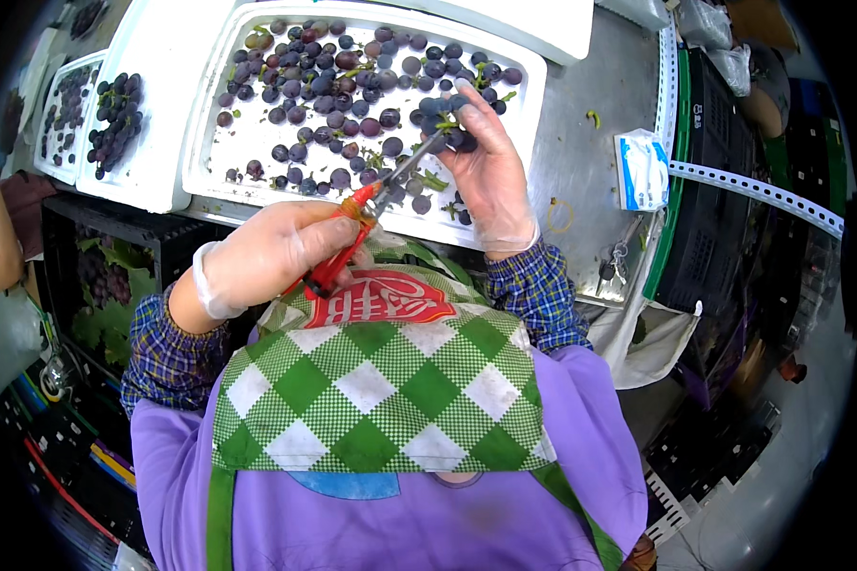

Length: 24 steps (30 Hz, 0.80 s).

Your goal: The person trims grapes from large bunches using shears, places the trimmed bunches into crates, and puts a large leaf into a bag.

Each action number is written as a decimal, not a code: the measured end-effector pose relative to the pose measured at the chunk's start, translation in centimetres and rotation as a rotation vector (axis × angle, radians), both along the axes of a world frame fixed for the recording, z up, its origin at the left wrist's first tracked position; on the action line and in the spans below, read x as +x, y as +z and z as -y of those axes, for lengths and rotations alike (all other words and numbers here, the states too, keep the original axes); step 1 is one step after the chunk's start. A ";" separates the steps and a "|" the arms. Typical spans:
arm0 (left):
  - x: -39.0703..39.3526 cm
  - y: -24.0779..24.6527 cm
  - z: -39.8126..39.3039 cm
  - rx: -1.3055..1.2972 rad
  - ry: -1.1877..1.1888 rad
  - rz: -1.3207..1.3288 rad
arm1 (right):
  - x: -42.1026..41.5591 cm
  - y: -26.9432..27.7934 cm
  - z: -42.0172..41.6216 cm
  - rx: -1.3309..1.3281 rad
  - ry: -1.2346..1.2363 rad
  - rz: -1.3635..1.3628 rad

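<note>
My left hand [278, 239], in a clear plastic glove, grips red-handled snips [343, 250]. Their narrow metal blades point up and to the right, and the tips reach the green stems of a small grape cluster [439, 114]. That cluster of dark grapes is held in the gloved fingers of my right hand [489, 160], above the right part of a white foam tray [211, 153]. Many loose dark grapes [321, 86] lie scattered over the tray floor, with bits of green stem among them. Whether the blades are closed on a stem is too small to tell.
Left of the tray, a bunch of dark grapes [116, 121] lies on a white foam lid or box [161, 93]. A black crate [132, 214] below holds grapes and leaves. On the metal table [578, 157] rest a blue-white packet [641, 171] and keys [612, 264]. Another person's arm [1, 243] shows far left.
</note>
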<state>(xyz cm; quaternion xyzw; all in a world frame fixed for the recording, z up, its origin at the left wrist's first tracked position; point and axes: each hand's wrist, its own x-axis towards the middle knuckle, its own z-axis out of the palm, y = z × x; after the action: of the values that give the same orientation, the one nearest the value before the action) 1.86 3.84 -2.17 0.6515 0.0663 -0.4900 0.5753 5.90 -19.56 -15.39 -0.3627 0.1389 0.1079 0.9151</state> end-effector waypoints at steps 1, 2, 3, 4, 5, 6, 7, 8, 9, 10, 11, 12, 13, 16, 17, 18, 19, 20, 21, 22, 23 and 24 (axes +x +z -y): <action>0.1 0.1 -0.1 0.104 -0.092 0.102 | -0.1 0.4 0.0 -0.006 0.006 0.003; 0.3 0.2 -0.2 0.208 -0.184 0.203 | -0.3 0.7 -0.1 -0.045 0.016 0.015; 0.4 0.3 -0.4 0.311 -0.275 0.305 | -0.5 1.1 -0.1 -0.085 0.027 0.028; 0.2 -0.1 -0.5 0.382 -0.304 0.502 | -0.7 1.4 -0.2 -0.124 0.039 0.042; -0.3 -0.7 -0.7 0.454 -0.332 0.696 | -0.9 1.7 -0.2 -0.146 0.049 0.030; -0.7 -0.8 -0.8 0.524 -0.358 0.892 | -1.1 1.9 -0.2 -0.168 0.060 0.019; -1.0 -0.4 -0.6 0.621 -0.363 0.901 | -1.3 2.1 -0.2 -0.189 0.072 0.008; -1.1 0.0 -0.5 0.657 -0.393 0.937 | -1.7 2.2 -0.2 -0.184 0.085 0.003; -1.1 0.2 -0.5 0.692 -0.423 0.974 | -2.0 2.3 -0.3 -0.180 0.098 -0.001; -1.3 0.3 -0.6 0.727 -0.453 1.010 | -2.2 2.4 -0.3 -0.175 0.111 -0.006; -1.5 0.3 -0.9 0.744 -0.497 1.039 | -2.5 2.4 -0.3 -0.162 0.135 -0.006; -1.8 0.3 -1.0 0.770 -0.523 1.083 | -2.8 2.4 -0.4 -0.154 0.145 -0.013; -2.0 0.2 -1.1 0.795 -0.550 1.128 | -3.0 2.4 -0.5 -0.145 0.154 -0.020; -2.3 0.1 -1.3 0.849 -0.611 1.196 | -3.4 2.8 -0.7 -0.127 0.153 -0.043; -2.3 0.0 -1.3 0.864 -0.626 1.210 | -3.5 2.8 -0.6 -0.133 0.152 -0.040; -2.3 -0.1 -1.3 0.861 -0.628 1.225 | -3.6 2.8 -0.6 -0.138 0.150 -0.038; -2.3 -0.2 -1.4 0.859 -0.629 1.239 | -3.7 2.9 -0.7 -0.137 0.153 -0.040; -2.3 -0.3 -1.4 0.856 -0.629 1.255 | -3.6 2.9 -0.7 -0.138 0.157 -0.040; -2.2 -0.3 -1.3 0.856 -0.638 1.262 | -3.6 3.0 -0.7 -0.139 0.161 -0.040; -2.1 -0.3 -1.3 0.857 -0.647 1.269 | -3.6 3.0 -0.7 -0.142 0.160 -0.039; -2.1 -0.3 -1.3 0.857 -0.654 1.277 | -3.6 3.0 -0.7 -0.145 0.160 -0.038; -2.0 -0.2 -1.2 0.869 -0.668 1.272 | -3.6 2.9 -0.7 -0.149 0.160 -0.037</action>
<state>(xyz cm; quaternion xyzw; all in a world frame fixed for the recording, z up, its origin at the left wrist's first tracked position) -0.17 5.05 -2.40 0.9526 -0.2843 -0.1048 0.0255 2.34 -18.83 -12.44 -0.4376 0.1339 0.1765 0.8714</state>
